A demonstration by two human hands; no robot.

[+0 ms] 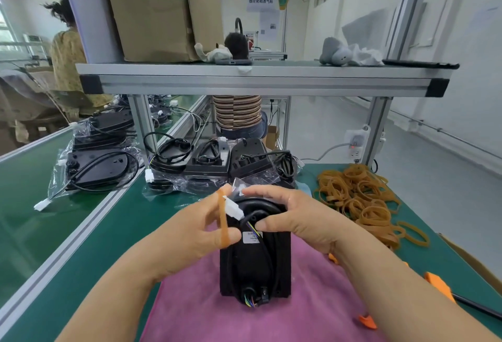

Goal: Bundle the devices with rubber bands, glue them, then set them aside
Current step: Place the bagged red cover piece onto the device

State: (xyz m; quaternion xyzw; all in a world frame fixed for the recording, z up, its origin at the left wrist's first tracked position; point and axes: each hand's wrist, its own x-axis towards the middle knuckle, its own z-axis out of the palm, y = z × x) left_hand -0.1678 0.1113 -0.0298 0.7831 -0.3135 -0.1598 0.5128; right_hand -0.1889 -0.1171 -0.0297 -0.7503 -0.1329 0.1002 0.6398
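One black device [255, 263] on pink cloth [190, 301] | left hand [195, 230] stretches rubber band [223, 222] between thumb and forefinger | right hand [296, 219] grips device's far end | spare bands [358, 200] right of cloth

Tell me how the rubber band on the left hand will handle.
Likely stretchy: the rubber band runs taut between the left hand's forefinger and thumb. Probably floppy once released, like the limp loops in the pile. It may snap back if it slips.
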